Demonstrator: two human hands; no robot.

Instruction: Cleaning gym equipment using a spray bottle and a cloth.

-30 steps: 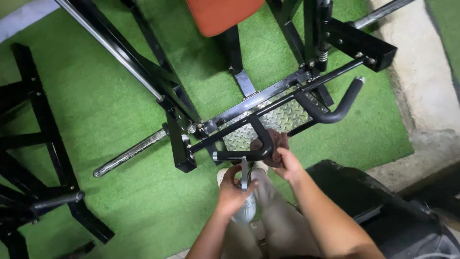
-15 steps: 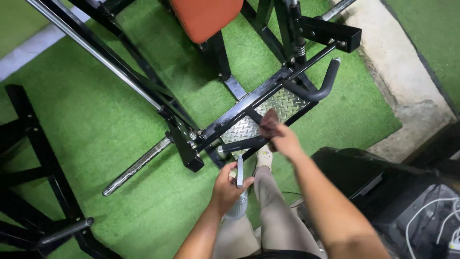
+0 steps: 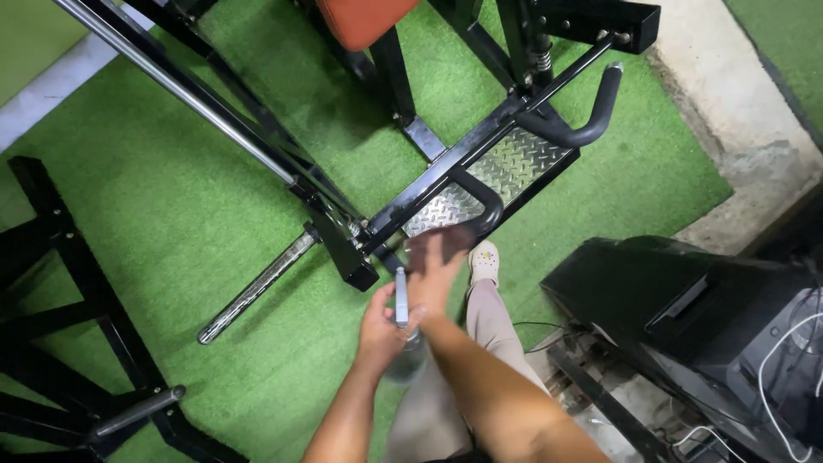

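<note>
left hand [image 3: 380, 324] closed round spray bottle [image 3: 401, 343] below the near handle [image 3: 480, 201], right hand [image 3: 435, 266] blurred at that grip's end, fingers apparently wrapping a brown cloth [image 3: 454, 236], grasp unclear; far handle [image 3: 591, 116] untouched, judged still left to wipe.

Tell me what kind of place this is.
Most likely a gym. Black steel exercise machine with curved padded handles, an orange seat pad and a chrome bar, all standing on green artificial turf.
</note>
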